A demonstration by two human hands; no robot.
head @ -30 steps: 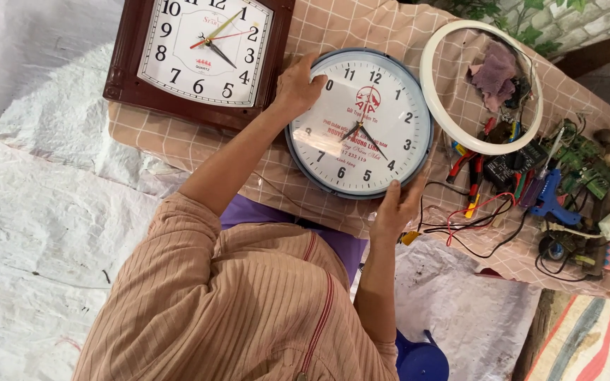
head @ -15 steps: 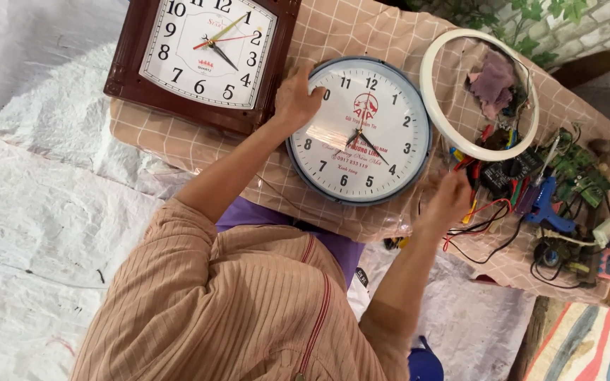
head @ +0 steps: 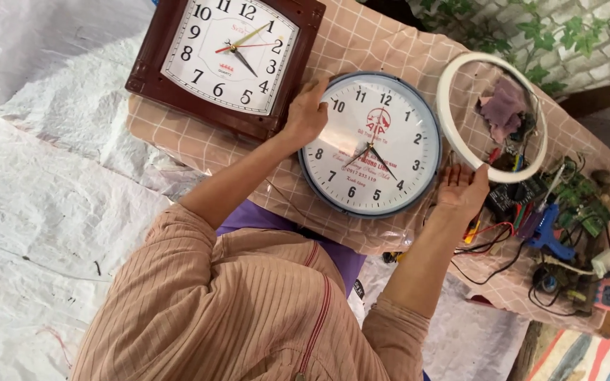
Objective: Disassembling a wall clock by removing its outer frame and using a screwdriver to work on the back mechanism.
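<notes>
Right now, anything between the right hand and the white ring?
Nothing visible. The right hand lies open, palm up, beside the round clock, its fingertips at the lower rim of the white ring; I cannot tell whether they touch. The left hand rests on the clock's edge.

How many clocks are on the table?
2: a square brown clock at the far left, and a round blue-rimmed clock beside it, its edge under the left hand.

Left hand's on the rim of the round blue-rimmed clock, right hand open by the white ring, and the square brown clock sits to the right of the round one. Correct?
Not quite. The head view shows the square brown clock to the left of the round blue-rimmed clock, not the right. The rest holds: the left hand rests on the round clock's rim, and the right hand lies open by the white ring.
</notes>
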